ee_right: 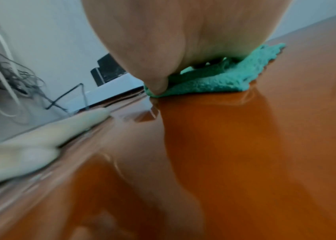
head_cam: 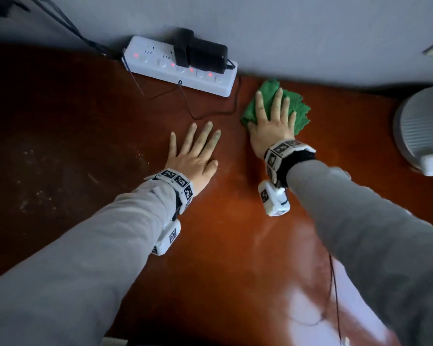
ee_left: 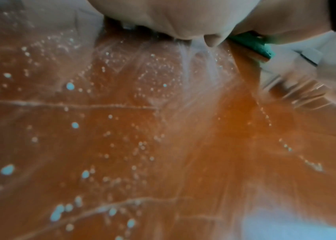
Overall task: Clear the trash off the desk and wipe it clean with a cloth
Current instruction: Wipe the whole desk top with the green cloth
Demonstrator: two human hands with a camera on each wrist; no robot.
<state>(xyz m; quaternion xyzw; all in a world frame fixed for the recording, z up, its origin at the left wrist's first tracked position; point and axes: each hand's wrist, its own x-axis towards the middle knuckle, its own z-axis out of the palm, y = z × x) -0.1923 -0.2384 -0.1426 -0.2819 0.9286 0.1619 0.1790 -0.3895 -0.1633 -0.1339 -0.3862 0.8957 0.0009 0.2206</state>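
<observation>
Your head view is dim on the left, where the surface (head_cam: pixel 60 146) falls into shadow, and white glare washes out its near right part. Straight edges bow toward the frame's borders. Both wrist views are soft: your left hand (ee_right: pixel 39 142) smears with motion blur, and dust specks (ee_left: pixel 70 86) show as unfocused blobs.

one green cloth (head_cam: pixel 276 106), one white power strip (head_cam: pixel 180 67), two black adapters (head_cam: pixel 200 52), two hands.
</observation>
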